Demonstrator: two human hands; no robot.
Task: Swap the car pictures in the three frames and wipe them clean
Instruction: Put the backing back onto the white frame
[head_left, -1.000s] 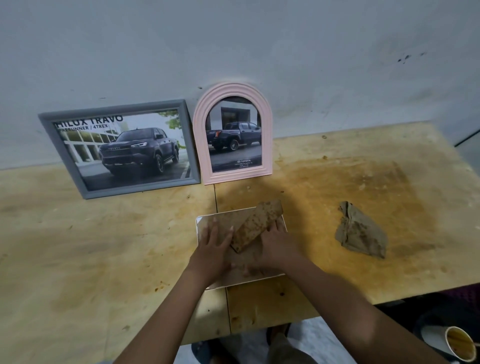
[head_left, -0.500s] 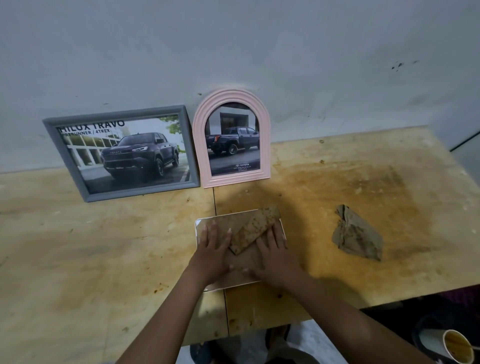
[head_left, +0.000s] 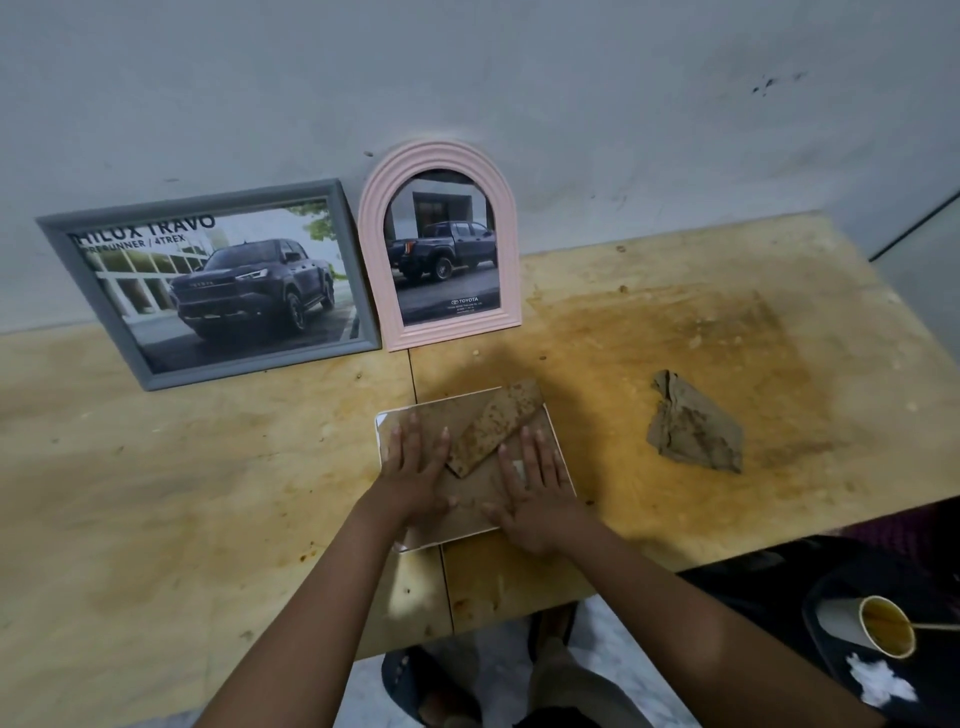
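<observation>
We had the small white frame (head_left: 378, 434) lying face down near the front edge of the wooden table (head_left: 156, 493), its brown backing board (head_left: 470, 501) turned up. Our left hand (head_left: 415, 467) lay flat on the left half of the board, fingers straight and a little spread, gripping nothing. Our right hand (head_left: 535, 488) lay flat on the right half in the same way, palm down and fingers straight. Between the two hands the speckled stand flap (head_left: 493, 426) ran slantwise toward the frame's far right corner.

At the back of the table the gray frame (head_left: 197, 200) leaned on the wall (head_left: 571, 104), with a front view of a dark pickup (head_left: 249, 286) in it. Just beside it on the right stood the pink arched frame (head_left: 371, 249), which showed a pickup from behind (head_left: 444, 254). A crumpled brown rag (head_left: 691, 431) lay on the stained wood, well to the right of our hands. Below the table's edge on the right, a paper cup (head_left: 883, 623) lay tilted with a thin stick in it.
</observation>
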